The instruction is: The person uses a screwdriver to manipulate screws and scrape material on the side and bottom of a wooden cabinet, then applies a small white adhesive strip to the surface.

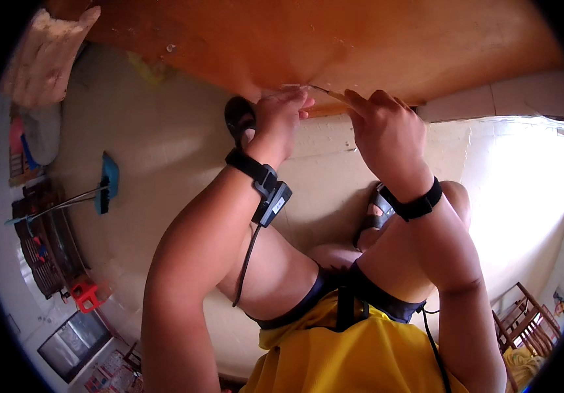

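My right hand (390,131) is closed round the pale handle of a slim tool (337,97). A thin dark metal shaft runs from that handle leftward toward my left hand (282,114). The tool lies close against the lower part of an orange-brown wooden panel (387,39); its exact kind is not clear. My left hand is at the same panel, fingers curled near the tool's tip, with something pale and small by the fingertips. What the left fingers hold is too small and blurred to name.
Pale floor (170,150) lies below, with my sandalled feet near the panel. To the left are a blue dustpan (108,183) with a long handle, a red stool (86,296) and dark wooden furniture (49,242). A wooden chair (524,321) stands at the lower right.
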The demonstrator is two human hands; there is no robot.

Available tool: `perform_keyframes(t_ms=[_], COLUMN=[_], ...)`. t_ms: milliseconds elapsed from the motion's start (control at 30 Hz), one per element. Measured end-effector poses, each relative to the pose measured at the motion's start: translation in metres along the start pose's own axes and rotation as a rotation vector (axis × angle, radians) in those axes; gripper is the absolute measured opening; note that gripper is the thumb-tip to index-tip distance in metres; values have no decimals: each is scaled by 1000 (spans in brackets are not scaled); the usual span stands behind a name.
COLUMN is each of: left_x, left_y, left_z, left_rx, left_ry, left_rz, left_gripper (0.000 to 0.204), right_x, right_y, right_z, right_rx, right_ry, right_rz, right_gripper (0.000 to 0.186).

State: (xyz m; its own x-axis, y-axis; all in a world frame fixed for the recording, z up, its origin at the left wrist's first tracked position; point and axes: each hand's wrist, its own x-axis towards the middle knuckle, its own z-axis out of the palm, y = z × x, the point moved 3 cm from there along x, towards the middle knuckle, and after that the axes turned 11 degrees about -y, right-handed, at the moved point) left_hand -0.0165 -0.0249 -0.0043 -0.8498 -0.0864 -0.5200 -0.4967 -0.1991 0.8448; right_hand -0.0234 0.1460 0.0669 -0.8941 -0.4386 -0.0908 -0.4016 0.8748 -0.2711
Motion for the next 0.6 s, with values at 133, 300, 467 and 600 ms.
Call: perform_keyframes(t_ms=[133,300,467,600], left_x=[0,-1,-3,-1], left_y=[1,1,5,2], left_z=[2,3,12,11], left_rx=[16,18,51,80], left_ry=[29,1,6,20], left_rz=[-30,10,-34,-81], left_gripper=[19,19,19,18], right_x=[3,4,3,3], right_y=[-2,-7,-4,-5], right_z=[6,4,8,11], right_rx=[-35,-30,-23,-27], right_ry=[3,-40,-7,-7], right_rz=[-22,-4,-15,-25], right_gripper=[15,16,18,20])
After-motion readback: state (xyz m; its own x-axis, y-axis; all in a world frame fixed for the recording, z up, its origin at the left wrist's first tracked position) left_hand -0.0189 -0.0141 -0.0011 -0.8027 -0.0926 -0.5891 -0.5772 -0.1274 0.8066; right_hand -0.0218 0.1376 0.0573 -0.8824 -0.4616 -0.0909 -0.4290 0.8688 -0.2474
